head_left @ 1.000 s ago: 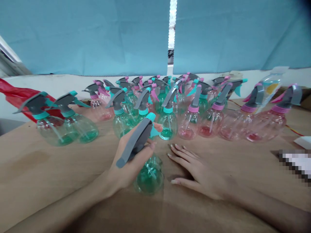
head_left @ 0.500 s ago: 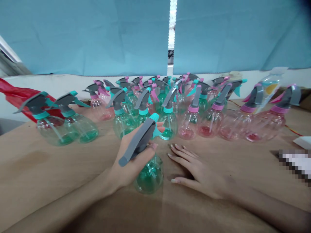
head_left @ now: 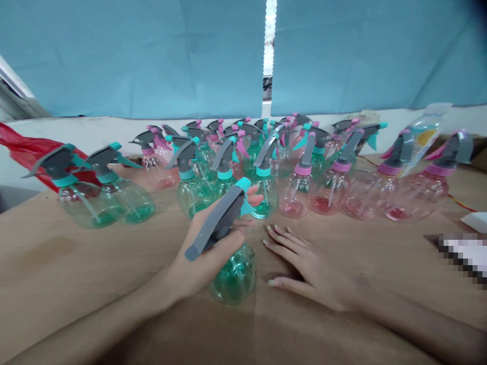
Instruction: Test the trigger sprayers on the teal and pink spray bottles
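My left hand [head_left: 201,253] is wrapped round the neck of a green spray bottle [head_left: 235,279] with a grey and turquoise trigger head. The bottle stands tilted at the table's near middle, and its collar is hidden behind my fingers and thumb. Some of my left fingertips stretch out past the trigger. To the right of that bottle, my right hand [head_left: 304,263] lies flat on the wooden table [head_left: 152,324], fingers spread and holding nothing. Just beyond the hands stands a row of spray bottles, among them a green one [head_left: 263,195] and a pink one [head_left: 292,200].
Several more green and pink spray bottles crowd the back. Two green bottles [head_left: 139,203] stand at the left, before a red plastic bag [head_left: 34,152]. A clear plastic bottle [head_left: 424,132] and a blurred-out flat object [head_left: 464,253] are at the right. A blue curtain [head_left: 152,56] hangs behind.
My left thumb and some fingers have shifted slightly about the bottle's neck, the thumb tip drawing back. The held bottle and my right hand look nearly still.
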Motion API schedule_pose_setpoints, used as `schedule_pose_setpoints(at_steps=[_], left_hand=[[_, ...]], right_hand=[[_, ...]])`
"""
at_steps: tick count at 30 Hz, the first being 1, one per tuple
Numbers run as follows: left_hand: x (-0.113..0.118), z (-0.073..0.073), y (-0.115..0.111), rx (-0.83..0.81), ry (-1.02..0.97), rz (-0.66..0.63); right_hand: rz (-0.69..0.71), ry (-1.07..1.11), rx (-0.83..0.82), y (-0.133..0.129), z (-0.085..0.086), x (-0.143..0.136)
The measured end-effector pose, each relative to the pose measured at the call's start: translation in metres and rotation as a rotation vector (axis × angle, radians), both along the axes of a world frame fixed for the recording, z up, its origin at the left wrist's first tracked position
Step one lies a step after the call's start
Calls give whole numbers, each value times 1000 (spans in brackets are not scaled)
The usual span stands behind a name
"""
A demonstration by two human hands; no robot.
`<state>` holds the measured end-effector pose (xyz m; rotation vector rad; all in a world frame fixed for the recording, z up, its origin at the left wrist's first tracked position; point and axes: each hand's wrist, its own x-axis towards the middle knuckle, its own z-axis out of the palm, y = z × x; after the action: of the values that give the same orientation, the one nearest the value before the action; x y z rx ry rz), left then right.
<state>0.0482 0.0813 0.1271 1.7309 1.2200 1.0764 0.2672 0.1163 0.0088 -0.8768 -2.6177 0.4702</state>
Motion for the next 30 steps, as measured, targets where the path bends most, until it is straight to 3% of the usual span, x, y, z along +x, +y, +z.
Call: schedule_pose_setpoints(at_steps=[9,13,16,20,30], left_hand=[[3,-5,-12,-46,95,-49],[7,-12,-16,-18,125,2],[7,-20,-13,58,167,58],[5,-26,-5,66,207,38],[18,0,-11,49,157,35]], right_hand=[[-3,-17,-13,1,-1,0],[4,7,-28,2,-2,1],[1,22,-23,1,-2,0],[-1,43,-26,1,-2,0],[-3,2,-13,1,-2,0]])
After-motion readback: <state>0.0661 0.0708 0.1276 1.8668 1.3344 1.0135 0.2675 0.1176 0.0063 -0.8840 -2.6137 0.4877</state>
